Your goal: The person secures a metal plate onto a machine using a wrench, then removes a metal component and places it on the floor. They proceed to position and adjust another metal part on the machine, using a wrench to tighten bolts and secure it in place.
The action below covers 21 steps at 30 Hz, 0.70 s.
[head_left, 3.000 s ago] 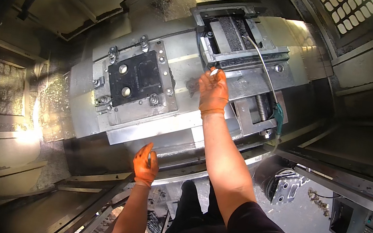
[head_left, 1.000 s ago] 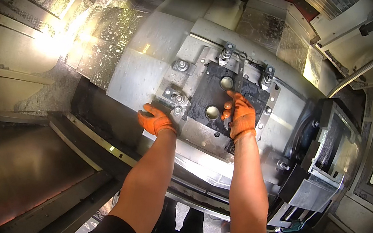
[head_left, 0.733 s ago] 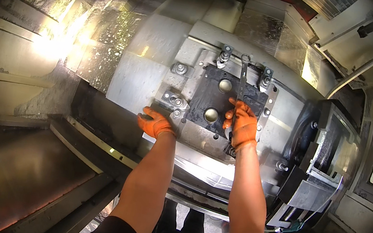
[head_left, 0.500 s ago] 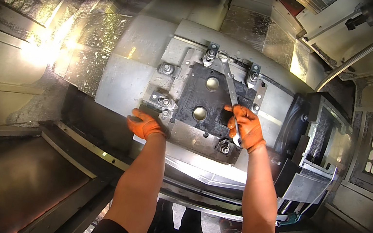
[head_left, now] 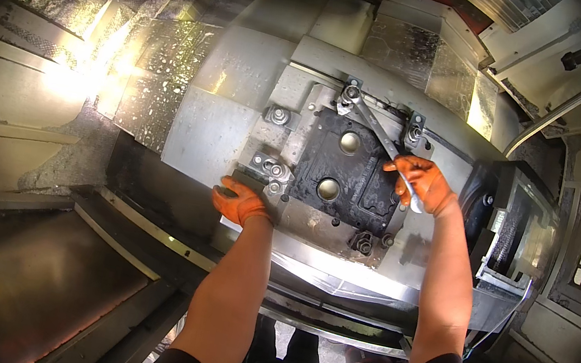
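My right hand, in an orange glove, is closed round the handle of a long combination wrench. The wrench's ring end sits at the nut of the far left clamp. Beneath the wrench lies a dark rectangular metal plate with two round holes, on a lighter base plate. Also gloved in orange, my left hand rests on the near left edge of the fixture, thumb and fingers apart. Just beyond it is a left-side clamp with a bolt and nut.
More clamps stand around the plate: one far right, one near right, and a bolted block at left. A framed machine unit rises on the right. Sheet-metal covers slope away at left.
The wrench's ring end has shifted left onto the far left clamp's nut. Its handle and my right hand have swung right. My left hand keeps its place; the whole view has shifted slightly.
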### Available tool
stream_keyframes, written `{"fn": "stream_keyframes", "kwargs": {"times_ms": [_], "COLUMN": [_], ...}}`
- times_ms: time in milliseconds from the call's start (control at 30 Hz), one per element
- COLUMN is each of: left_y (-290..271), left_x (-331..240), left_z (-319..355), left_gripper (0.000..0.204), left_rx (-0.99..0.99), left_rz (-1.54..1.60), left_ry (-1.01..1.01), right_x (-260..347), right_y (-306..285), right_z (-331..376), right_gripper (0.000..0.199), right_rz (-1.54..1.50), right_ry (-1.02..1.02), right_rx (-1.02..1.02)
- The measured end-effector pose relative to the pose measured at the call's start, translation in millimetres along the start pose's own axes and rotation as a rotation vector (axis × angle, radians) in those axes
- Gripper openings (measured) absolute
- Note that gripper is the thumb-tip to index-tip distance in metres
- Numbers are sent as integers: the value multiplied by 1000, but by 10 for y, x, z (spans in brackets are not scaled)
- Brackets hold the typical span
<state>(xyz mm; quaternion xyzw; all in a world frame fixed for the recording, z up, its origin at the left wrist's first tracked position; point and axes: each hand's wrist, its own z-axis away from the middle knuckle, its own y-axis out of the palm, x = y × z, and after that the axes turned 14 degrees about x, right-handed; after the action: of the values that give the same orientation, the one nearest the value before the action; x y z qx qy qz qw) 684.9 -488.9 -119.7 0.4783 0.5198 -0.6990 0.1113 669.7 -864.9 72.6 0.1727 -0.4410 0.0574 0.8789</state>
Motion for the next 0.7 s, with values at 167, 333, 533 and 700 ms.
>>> {"fn": "stream_keyframes", "kwargs": {"times_ms": [167,333,533,700], "left_y": [-29,-29,17,33], "left_x": [-3,12,115,164], "left_z": [1,7,-9,1], "left_gripper": [52,51,49,49], "left_rx": [9,25,14,10], "left_rz": [-59,-61,-38,-5], "left_ry": [17,-2,51,53], "right_x": [271,371,-326,-502], "right_y": [-168,-272,268,1940], "right_z": [-42,-167,-273,-1101], "right_gripper": [41,42,32,40], "right_rz": [189,281,-245,-400], "right_ry": [128,220,99,-15], "right_rx": [12,-79,-49,-540]}}
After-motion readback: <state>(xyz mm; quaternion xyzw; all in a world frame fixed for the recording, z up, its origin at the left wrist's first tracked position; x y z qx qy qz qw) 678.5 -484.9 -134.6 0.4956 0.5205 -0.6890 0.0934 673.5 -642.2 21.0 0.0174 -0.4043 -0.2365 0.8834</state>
